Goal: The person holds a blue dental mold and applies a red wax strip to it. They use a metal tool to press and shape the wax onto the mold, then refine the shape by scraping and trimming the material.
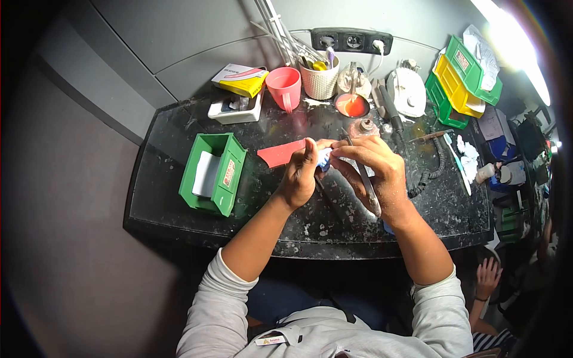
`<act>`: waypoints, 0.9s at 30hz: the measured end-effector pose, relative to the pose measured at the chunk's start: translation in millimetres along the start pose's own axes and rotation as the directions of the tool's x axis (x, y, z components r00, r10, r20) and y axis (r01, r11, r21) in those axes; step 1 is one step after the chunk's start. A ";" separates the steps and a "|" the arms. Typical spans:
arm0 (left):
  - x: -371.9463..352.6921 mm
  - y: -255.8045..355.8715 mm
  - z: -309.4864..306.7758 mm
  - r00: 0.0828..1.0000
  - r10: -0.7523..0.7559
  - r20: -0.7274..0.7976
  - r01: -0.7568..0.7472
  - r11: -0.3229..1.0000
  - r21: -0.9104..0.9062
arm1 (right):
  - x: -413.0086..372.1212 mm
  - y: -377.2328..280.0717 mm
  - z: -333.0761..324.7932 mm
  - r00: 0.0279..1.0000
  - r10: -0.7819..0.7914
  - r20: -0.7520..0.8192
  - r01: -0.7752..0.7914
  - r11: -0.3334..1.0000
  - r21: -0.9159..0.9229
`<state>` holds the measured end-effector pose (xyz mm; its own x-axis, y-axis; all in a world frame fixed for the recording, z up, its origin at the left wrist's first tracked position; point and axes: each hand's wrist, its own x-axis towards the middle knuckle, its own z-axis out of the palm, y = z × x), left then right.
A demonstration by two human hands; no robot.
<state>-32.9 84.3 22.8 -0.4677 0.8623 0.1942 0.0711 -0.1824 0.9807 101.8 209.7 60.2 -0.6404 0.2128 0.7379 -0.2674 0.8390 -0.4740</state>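
My left hand (301, 178) is closed around a small blue-and-white piece (323, 159), its thumb pointing up. Close against it, my right hand (382, 170) has its fingertips at the piece and grips a slim metal hand tool (366, 184), which slants across the palm. The tool's working end is largely hidden by the fingers. Beside my left hand lies a flat red strip (279, 154), like a sheet of wax. Just beyond my right hand stands a small glass jar with a metal top (363, 127).
A green bin (225, 179) with white paper stands on the black worktop's left. Along the back are a pink mug (283, 88), a woven pot (319, 82), a bowl of orange-red material (352, 105) and a corded handpiece (391, 107). A toothbrush (458, 164) lies right; another person's hand (489, 274) shows below.
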 end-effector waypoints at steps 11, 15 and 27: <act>7.8 -14.7 -9.1 0.993 0.117 0.013 -0.114 0.980 -0.166 | 4.3 -0.4 -5.5 0.988 0.126 -0.093 -0.119 0.990 0.079; 5.8 -12.8 -3.5 0.964 0.264 -0.021 -0.264 0.961 -0.085 | 2.3 -0.7 -2.3 0.978 0.184 -0.095 -0.174 0.979 0.107; 8.0 -17.7 -2.7 0.875 0.469 -0.121 -0.381 0.821 0.425 | 0.8 -3.8 -7.6 0.978 0.180 -0.110 -0.165 0.977 0.133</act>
<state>-40.2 93.1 6.9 -0.4827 0.6120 0.6265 0.6109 -0.2774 0.7415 107.7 210.5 66.3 -0.5949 0.4138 0.6891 -0.2516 0.7184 -0.6485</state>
